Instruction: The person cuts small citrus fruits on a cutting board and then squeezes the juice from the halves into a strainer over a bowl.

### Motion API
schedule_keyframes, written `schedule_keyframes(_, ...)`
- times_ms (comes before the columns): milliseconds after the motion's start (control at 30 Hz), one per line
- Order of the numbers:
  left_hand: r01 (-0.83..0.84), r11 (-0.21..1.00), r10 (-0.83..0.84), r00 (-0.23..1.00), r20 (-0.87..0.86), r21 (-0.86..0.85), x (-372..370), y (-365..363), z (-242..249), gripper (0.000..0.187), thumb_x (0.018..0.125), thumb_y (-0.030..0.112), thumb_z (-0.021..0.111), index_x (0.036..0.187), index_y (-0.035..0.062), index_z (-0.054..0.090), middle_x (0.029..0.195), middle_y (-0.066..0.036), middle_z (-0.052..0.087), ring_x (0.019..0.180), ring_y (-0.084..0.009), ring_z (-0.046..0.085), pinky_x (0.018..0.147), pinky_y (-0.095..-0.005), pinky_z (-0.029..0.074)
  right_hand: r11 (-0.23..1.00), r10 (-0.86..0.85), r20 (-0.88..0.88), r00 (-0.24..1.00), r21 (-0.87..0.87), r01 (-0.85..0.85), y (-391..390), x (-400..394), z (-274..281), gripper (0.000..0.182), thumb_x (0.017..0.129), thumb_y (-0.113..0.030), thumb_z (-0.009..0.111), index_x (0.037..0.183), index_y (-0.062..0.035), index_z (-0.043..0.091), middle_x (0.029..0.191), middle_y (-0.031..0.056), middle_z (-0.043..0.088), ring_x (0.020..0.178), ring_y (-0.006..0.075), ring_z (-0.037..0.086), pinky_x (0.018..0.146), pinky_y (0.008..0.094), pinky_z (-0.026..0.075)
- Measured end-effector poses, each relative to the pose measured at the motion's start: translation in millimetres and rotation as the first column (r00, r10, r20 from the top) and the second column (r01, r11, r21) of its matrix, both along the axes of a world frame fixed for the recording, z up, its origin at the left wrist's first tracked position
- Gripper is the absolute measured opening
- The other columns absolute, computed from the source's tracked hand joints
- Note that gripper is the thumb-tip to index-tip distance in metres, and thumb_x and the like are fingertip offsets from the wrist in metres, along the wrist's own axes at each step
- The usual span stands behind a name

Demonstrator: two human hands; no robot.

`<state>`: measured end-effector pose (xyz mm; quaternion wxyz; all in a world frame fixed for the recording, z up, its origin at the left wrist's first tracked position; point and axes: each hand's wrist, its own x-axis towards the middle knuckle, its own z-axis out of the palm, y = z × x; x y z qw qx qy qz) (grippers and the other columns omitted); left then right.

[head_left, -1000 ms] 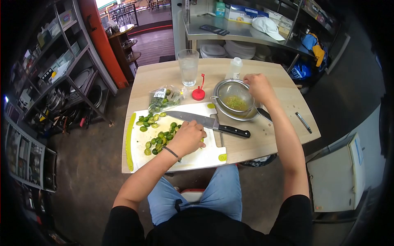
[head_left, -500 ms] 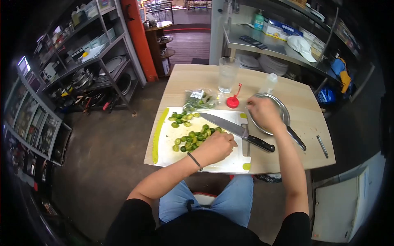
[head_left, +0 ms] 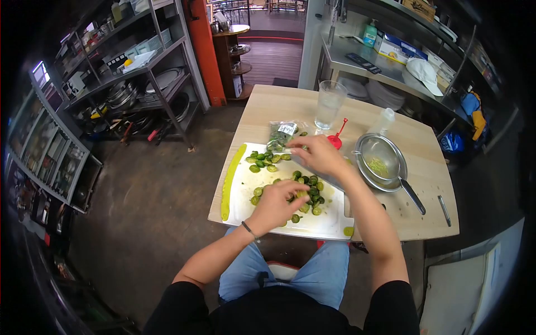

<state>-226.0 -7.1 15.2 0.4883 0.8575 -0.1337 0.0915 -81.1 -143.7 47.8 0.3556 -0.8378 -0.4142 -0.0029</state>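
My left hand (head_left: 274, 204) is over the white cutting board (head_left: 251, 215), thumb and fingers curved around a cut green lime half (head_left: 302, 194). Under and beside it lies a pile of small lime halves (head_left: 316, 199). My right hand (head_left: 321, 153) reaches across the board's far edge with its fingertips apart, just above a second group of lime pieces (head_left: 262, 162). Beneath my right forearm a knife (head_left: 329, 178) is mostly hidden. To the right, a fine strainer (head_left: 391, 148) rests over a metal pan, with pale green bits in its mesh.
At the board's far edge lies a plastic bag of green leaves (head_left: 282, 134). Behind are a clear glass (head_left: 329, 109), a red lid (head_left: 335, 140) and a small clear bottle (head_left: 385, 120). A pen (head_left: 444, 210) lies near the table's right edge. Metal shelves (head_left: 167, 78) stand at left.
My right hand has moved left from the strainer to the board's far edge, uncovering the mesh. My left hand has shifted slightly left, and more lime halves show beside it.
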Motion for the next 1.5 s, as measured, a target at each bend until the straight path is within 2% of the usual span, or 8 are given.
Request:
schedule_keyframes(33,0.011,1.000,-0.011,1.000,-0.002,-0.003,8,2,-6,0.023,0.083,0.010,0.070,0.105,0.0044,0.069,0.096,-0.007,0.069,0.084,-0.0171,0.067,0.077,-0.0268,0.052,1.000,-0.011,-0.002,1.000,-0.003,0.011,-15,-11,9,0.024,0.087,-0.018,0.066,0.108,-0.0063,0.069,0.087,0.0114,0.071,0.060,0.0212,0.066,0.062,0.0355,0.052)
schedule_keyframes(100,-0.065,0.769,-0.103,0.969,-0.223,-0.635,28,1,-24,0.025,0.087,0.008,0.069,0.110,-0.0006,0.065,0.097,-0.006,0.069,0.087,-0.0119,0.065,0.079,-0.0244,0.051,0.997,-0.069,-0.128,0.989,-0.047,0.064,-43,-36,20,0.025,0.085,-0.011,0.068,0.110,-0.0065,0.068,0.091,0.0091,0.070,0.066,0.0177,0.067,0.061,0.0322,0.052)
schedule_keyframes(133,-0.050,0.690,-0.170,0.959,-0.228,-0.722,36,-1,-21,0.031,0.089,0.008,0.067,0.117,-0.0041,0.059,0.101,-0.007,0.068,0.090,-0.0124,0.064,0.081,-0.0248,0.052,0.995,-0.089,-0.130,0.988,-0.056,0.082,-52,-49,22,0.025,0.085,-0.011,0.068,0.110,-0.0065,0.068,0.091,0.0091,0.070,0.066,0.0177,0.067,0.061,0.0322,0.052)
schedule_keyframes(633,0.024,0.456,-0.418,0.888,-0.190,-0.890,86,-93,23,0.050,0.089,0.013,0.068,0.131,-0.0012,0.045,0.111,-0.011,0.064,0.100,-0.0160,0.062,0.087,-0.0287,0.050,0.955,-0.278,0.298,0.913,0.189,0.229,-137,-41,36,0.025,0.081,-0.006,0.066,0.106,-0.0019,0.066,0.098,0.0166,0.067,0.086,0.0349,0.065,0.074,0.0400,0.052)
schedule_keyframes(733,0.086,0.765,-0.223,0.965,-0.137,-0.638,84,-88,26,0.043,0.087,0.018,0.071,0.122,-0.0032,0.055,0.108,-0.011,0.066,0.101,-0.0179,0.063,0.089,-0.0285,0.049,0.913,-0.403,0.343,0.849,0.079,0.401,-178,-10,44,0.021,0.082,-0.006,0.065,0.102,-0.0008,0.069,0.097,0.0188,0.067,0.086,0.0360,0.065,0.074,0.0406,0.052)
schedule_keyframes(933,0.083,0.989,-0.083,0.997,0.005,-0.127,68,-40,8,0.021,0.085,0.017,0.070,0.100,0.0008,0.069,0.095,-0.011,0.071,0.089,-0.0196,0.068,0.081,-0.0314,0.053,0.835,-0.346,0.413,0.842,-0.274,0.478,-217,23,14,0.017,0.081,-0.004,0.065,0.095,-0.0012,0.072,0.089,0.0214,0.067,0.082,0.0367,0.066,0.075,0.0423,0.053)
schedule_keyframes(1200,0.085,0.957,-0.142,0.972,0.189,0.278,52,-6,2,0.014,0.084,0.013,0.067,0.093,0.0021,0.069,0.091,-0.013,0.067,0.090,-0.0318,0.062,0.084,-0.0386,0.048,0.801,-0.355,0.390,0.850,-0.342,0.492,-218,41,0,0.017,0.077,0.003,0.059,0.087,-0.0020,0.071,0.086,0.0207,0.068,0.081,0.0359,0.066,0.075,0.0417,0.054)
schedule_keyframes(1500,0.008,0.947,-0.110,0.946,0.304,0.320,61,12,-10,0.011,0.082,0.010,0.069,0.089,0.0013,0.068,0.091,-0.013,0.068,0.087,-0.0314,0.063,0.081,-0.0391,0.049,0.811,-0.432,0.326,0.841,-0.267,0.521,-215,32,8,0.017,0.082,-0.003,0.061,0.096,0.0006,0.071,0.088,0.0223,0.067,0.084,0.0386,0.064,0.080,0.0425,0.051)
